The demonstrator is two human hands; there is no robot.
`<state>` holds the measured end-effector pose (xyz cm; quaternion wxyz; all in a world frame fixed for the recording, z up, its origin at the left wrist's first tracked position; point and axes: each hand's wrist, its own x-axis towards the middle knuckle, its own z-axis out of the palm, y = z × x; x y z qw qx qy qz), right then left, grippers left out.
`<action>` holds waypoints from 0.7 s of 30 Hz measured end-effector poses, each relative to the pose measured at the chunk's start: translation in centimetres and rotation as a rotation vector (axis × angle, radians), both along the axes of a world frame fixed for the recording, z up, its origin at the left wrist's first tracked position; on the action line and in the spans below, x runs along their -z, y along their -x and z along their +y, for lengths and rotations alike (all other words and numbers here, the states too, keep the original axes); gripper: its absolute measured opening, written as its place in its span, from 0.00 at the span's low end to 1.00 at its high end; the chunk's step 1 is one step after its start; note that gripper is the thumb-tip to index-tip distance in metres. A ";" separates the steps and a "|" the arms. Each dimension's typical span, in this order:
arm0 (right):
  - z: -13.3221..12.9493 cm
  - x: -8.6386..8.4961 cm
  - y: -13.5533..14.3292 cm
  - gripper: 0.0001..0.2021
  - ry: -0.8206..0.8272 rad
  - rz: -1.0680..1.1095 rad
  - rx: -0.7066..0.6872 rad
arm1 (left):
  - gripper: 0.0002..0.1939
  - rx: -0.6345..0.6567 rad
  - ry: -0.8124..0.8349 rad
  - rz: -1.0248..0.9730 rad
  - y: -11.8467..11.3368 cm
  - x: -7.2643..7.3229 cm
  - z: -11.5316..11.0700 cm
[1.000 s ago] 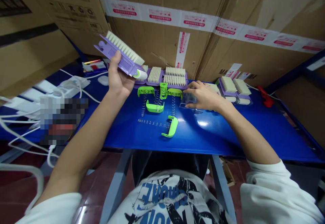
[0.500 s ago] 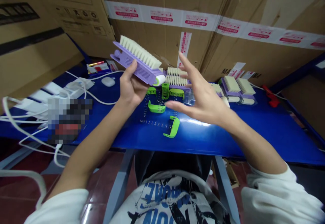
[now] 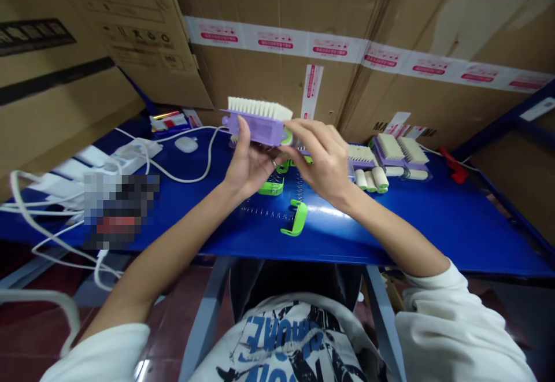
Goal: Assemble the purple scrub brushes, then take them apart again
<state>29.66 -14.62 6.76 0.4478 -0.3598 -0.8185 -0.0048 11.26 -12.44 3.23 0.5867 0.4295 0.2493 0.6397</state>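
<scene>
A purple scrub brush with cream bristles facing up is held above the blue table. My left hand grips its body from below, the thumb along the near side. At the brush's right end, my right hand has its fingers closed around the light-coloured, green-edged end piece, mostly hiding it. Beneath the hands lie a green curved clip and several thin springs. Another green clip lies nearer the table's front edge.
More purple brushes and several white rollers lie to the right. A red tool is at the far right. On the left are a white power strip, cables and a white mouse. Cardboard boxes stand behind.
My right hand has moved left and closed on the brush's end. My left hand has brought the brush lower and rightward, turning it more level.
</scene>
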 end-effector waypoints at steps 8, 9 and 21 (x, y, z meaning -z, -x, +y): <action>-2.7 -8.1 -7.5 0.18 -0.281 0.215 0.104 | 0.23 -0.106 -0.550 0.578 -0.9 -6.7 -5.5; -3.0 -8.7 -8.4 0.19 -0.269 0.202 0.120 | 0.21 -0.221 -0.625 0.602 -1.7 -8.0 -5.7; -3.8 -9.2 -8.6 0.15 -0.148 0.167 -0.042 | 0.28 -0.273 -0.774 0.531 -6.8 -9.7 -2.8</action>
